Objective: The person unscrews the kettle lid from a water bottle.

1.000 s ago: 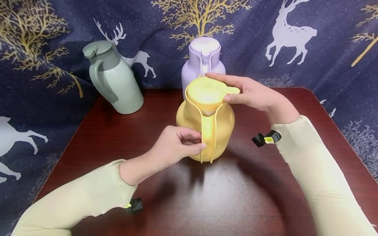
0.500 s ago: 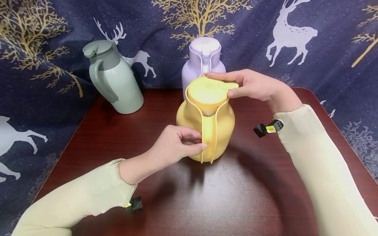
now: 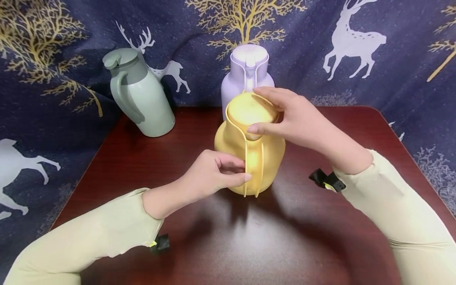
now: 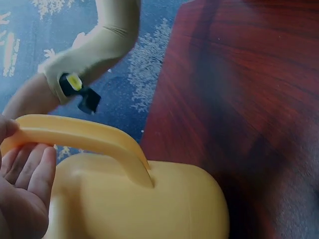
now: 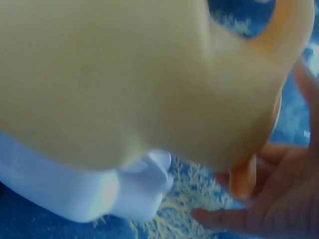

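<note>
Head view: yellow jug [image 3: 272,160] stands upright on the dark red table [image 3: 117,168], near the middle, with its handle [image 3: 254,164] facing the person. Yellow lid [image 3: 249,109] sits in the mouth of the jug; cannot tell whether it is fastened.

Left hand [image 3: 203,174] holds the handle partway down between thumb and fingers. Left wrist view agrees: fingers pass into the gap between handle and jug body, thumb on the outer side.

Right hand [image 3: 303,120] is curved round the lid from the right, thumb against the near side, index finger at the far edge. Right wrist view, blurred: one finger stands apart from the jug wall, others partly hidden behind a small yellow projection [image 5: 241,181]. Firmness of this grip cannot be judged.

Purple jug [image 3: 229,89] stands directly behind the yellow one, partly covered by it, lid on. Green jug [image 3: 147,101] stands well apart, at the back left of the table, lid also on.

Dark blue cloth [image 3: 299,59] with white deer and gold trees hangs behind. Pale sleeves cover both forearms; a small black device [image 3: 335,182] is at the right cuff, another [image 3: 162,242] at the left.
</note>
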A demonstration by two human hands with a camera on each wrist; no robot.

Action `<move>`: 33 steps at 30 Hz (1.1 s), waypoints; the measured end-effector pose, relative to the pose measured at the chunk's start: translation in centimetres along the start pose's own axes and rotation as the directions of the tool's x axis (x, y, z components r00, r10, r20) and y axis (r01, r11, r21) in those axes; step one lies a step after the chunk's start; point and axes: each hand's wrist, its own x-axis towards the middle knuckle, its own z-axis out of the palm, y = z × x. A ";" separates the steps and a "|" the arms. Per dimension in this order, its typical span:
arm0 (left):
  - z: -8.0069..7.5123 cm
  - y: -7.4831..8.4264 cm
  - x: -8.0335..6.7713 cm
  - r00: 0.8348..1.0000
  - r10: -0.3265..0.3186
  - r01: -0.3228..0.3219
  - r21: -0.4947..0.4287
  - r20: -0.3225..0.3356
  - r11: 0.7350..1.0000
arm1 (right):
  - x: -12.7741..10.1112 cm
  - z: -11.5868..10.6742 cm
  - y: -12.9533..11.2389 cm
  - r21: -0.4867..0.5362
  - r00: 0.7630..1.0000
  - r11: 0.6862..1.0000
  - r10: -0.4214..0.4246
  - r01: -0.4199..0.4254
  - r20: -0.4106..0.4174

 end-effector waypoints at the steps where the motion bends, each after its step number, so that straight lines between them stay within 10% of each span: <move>1: -0.1 0.0 0.0 1.000 0.001 -0.001 0.007 0.001 1.000 | -0.1 0.3 -0.3 -0.037 1.000 0.999 -0.005 0.005 -0.013; 10: -0.4 0.0 0.3 0.999 0.031 -0.032 0.044 0.033 0.999 | 0.0 1.2 0.5 -0.069 0.993 0.995 -0.078 0.072 -0.090; 20: -0.6 -0.1 0.3 0.998 0.025 -0.027 0.037 0.063 0.999 | 2.0 -1.2 2.7 0.063 0.974 0.988 -0.152 0.144 0.166; 33: -1.5 0.2 1.0 0.995 0.033 -0.054 0.230 0.096 0.972 | 4.8 -4.6 2.7 0.163 0.807 0.977 -0.208 0.140 0.553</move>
